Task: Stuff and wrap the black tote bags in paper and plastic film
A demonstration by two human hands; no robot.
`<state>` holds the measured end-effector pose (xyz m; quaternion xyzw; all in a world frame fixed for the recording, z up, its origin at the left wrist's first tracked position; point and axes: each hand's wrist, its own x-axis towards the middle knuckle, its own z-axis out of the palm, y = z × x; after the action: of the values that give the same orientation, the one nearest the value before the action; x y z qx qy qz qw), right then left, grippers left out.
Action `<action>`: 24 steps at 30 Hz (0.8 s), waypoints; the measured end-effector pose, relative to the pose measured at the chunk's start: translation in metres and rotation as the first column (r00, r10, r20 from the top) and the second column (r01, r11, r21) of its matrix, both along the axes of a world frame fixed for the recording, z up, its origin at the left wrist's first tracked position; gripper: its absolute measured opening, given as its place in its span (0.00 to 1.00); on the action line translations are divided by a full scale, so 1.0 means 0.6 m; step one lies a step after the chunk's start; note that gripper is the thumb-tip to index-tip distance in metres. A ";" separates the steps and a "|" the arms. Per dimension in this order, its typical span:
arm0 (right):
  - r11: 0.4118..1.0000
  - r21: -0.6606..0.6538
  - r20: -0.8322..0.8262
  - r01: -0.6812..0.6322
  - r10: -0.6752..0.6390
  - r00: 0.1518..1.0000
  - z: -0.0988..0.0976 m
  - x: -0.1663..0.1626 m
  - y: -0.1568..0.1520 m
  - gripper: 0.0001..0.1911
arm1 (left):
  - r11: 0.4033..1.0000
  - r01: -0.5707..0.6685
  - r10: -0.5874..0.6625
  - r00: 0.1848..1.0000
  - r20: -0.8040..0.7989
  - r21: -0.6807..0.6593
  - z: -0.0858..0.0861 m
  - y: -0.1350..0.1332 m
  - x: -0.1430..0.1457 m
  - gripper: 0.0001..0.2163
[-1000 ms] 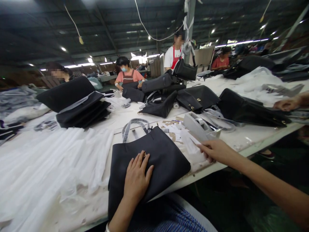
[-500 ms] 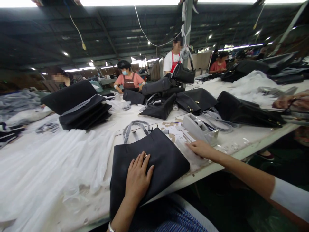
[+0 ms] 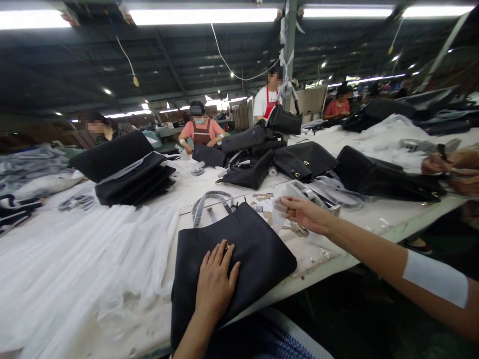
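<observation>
A black leather handbag [image 3: 258,244] lies flat on the white table [image 3: 377,219] in front of me, its grey-wrapped handles [image 3: 209,202] pointing away. My left hand [image 3: 216,284] rests flat on the bag, fingers spread, just below a small gold clasp [image 3: 226,245]. My right hand [image 3: 305,213] is raised a little above the table right of the bag, fingers pinched on a thin clear plastic sheet [image 3: 279,217]. Paper and card scraps [image 3: 264,199] lie beyond the bag.
A tape dispenser [image 3: 310,193] stands behind my right hand. White plastic wrapping [image 3: 86,254] covers the table's left. Black bags are stacked at the left [image 3: 123,169] and middle back [image 3: 303,159]. Another person's hands [image 3: 452,169] work at the right edge; several workers stand farther back.
My right hand has moved up and leftward from the table edge and lifted the clear plastic sheet. My left hand has stayed flat on the bag.
</observation>
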<state>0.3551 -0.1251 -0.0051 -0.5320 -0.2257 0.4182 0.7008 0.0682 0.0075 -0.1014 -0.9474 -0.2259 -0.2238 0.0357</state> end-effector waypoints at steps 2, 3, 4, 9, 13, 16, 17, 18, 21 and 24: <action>0.997 0.071 0.059 -0.025 0.021 0.998 0.017 0.003 -0.016 0.09 | 1.000 -0.003 0.003 1.000 -0.001 -0.005 0.000 0.000 0.000 0.22; 0.995 0.095 0.100 -0.035 0.026 0.995 0.020 0.006 -0.025 0.10 | 1.000 -0.005 0.005 1.000 -0.002 -0.010 0.001 0.000 0.000 0.22; 0.994 0.108 0.144 -0.035 0.019 0.989 0.020 0.010 -0.034 0.10 | 1.000 -0.007 0.007 1.000 -0.002 -0.014 0.001 -0.001 0.000 0.22; 0.958 0.093 0.266 0.271 -0.287 0.920 -0.014 0.053 -0.068 0.09 | 1.000 -0.002 0.002 1.000 0.012 -0.024 0.001 0.000 0.000 0.22; 0.954 0.031 0.047 0.299 -0.301 0.953 -0.039 0.046 -0.081 0.12 | 1.000 -0.004 0.005 1.000 0.018 -0.031 0.000 0.001 0.000 0.22; 0.975 -0.044 -0.034 0.219 -0.221 0.975 -0.056 0.005 -0.088 0.19 | 0.999 -0.007 0.007 1.000 0.015 -0.035 0.000 0.000 0.000 0.22; 0.978 -0.078 -0.046 0.193 -0.197 0.979 -0.064 -0.009 -0.088 0.21 | 0.999 -0.007 0.008 1.000 0.013 -0.037 0.001 -0.001 0.000 0.22; 0.981 -0.103 -0.058 0.162 -0.168 0.984 -0.073 -0.021 -0.085 0.23 | 0.999 -0.007 0.008 1.000 0.012 -0.039 0.001 -0.001 0.001 0.22; 0.993 -0.079 -0.055 0.084 -0.089 0.995 -0.099 -0.038 -0.067 0.19 | 0.999 -0.007 0.007 1.000 0.015 -0.035 0.002 -0.001 0.001 0.22; 0.990 -0.036 -0.021 0.138 -0.139 0.990 -0.108 -0.034 -0.042 0.14 | 1.000 -0.004 0.005 1.000 0.019 -0.027 0.003 -0.002 0.000 0.21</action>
<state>0.3349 -0.1502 -0.0696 -0.5533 -0.1729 0.3785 0.7216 0.0684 0.0065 -0.0997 -0.9451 -0.2314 -0.2298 0.0211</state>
